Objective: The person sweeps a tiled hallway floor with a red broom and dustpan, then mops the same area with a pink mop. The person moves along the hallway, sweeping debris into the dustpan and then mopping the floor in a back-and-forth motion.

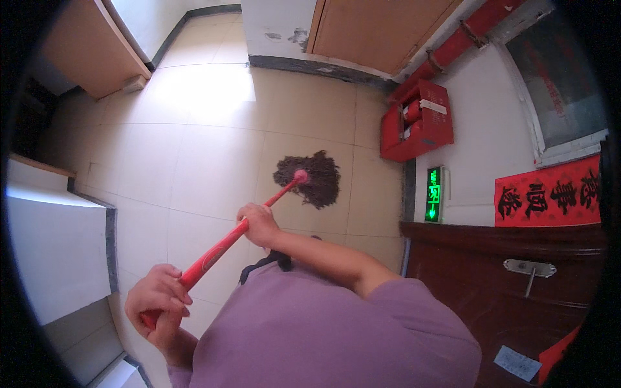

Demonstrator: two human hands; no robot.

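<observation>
A mop with a dark, stringy head rests spread on the beige tiled floor. Its red handle runs from a pink socket down towards the lower left. My left hand is closed around the top end of the handle, fingers wrapped over it. Farther down the shaft, nearer the mop head, my right hand grips the handle, with the forearm reaching across in front of my purple shirt.
A red fire extinguisher box stands by the right wall beneath a red pipe. Below it are a lit green exit sign and a dark red door. Wooden doors open off the far side.
</observation>
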